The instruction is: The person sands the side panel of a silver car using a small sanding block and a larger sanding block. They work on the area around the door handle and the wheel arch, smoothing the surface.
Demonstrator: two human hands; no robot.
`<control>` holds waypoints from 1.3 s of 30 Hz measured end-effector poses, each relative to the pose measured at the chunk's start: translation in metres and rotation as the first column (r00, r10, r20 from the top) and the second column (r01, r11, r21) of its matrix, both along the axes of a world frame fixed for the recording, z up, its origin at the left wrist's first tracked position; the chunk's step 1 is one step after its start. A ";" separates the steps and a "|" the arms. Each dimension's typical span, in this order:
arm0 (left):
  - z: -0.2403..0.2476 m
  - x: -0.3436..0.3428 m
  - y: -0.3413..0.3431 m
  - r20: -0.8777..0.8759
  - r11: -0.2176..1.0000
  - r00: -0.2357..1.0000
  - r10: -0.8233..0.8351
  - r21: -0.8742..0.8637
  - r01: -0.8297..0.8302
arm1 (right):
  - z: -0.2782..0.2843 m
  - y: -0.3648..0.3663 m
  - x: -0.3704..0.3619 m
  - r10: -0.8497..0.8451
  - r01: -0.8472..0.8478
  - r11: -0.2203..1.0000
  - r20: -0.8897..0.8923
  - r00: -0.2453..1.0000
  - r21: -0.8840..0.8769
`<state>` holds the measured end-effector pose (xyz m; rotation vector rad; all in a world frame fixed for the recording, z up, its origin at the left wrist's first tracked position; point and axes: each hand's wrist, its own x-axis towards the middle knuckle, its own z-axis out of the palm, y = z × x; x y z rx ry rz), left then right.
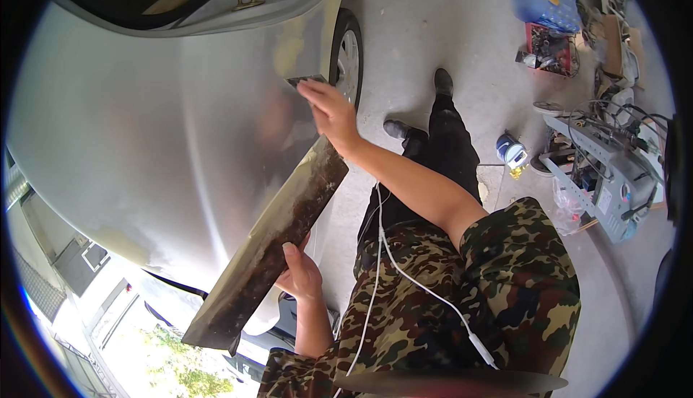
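My left hand [299, 275] grips the edge of a long, dark, stained board [263, 243], thumb on top. Pale yellowish filler is smeared along the board's far edge, and it slants across in front of the car. My right hand [332, 113] is closed on a thin dark spreader [306, 79], its fingers laid along the blade. The spreader is by the silver-grey car panel [144, 109]; whether it touches cannot be told. A pale yellow filler patch [289, 44] lies on the panel above it, near the wheel [349, 59].
On the right stand a blue-and-white can [511, 150], a red crate [550, 50] of small parts, a blue bag [552, 8] and a grey machine [613, 178] with cables. A white cable [382, 239] hangs down my front. My shoes [442, 82] are on the concrete floor.
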<state>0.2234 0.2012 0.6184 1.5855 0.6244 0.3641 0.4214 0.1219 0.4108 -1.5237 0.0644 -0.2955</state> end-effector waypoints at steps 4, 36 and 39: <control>0.004 0.005 -0.004 -0.007 0.998 1.000 -0.025 0.049 0.025 | -0.007 -0.026 0.046 -0.099 0.100 0.995 -0.040 0.994 0.029; 0.006 0.103 -0.013 0.286 0.719 0.862 -0.420 -0.474 0.508 | 0.266 -0.268 0.020 0.774 -0.775 0.545 0.164 0.612 0.319; -0.007 0.103 -0.013 0.296 0.716 0.876 -0.380 -0.505 0.481 | 0.274 -0.290 0.024 0.856 -0.856 0.518 0.005 0.518 0.005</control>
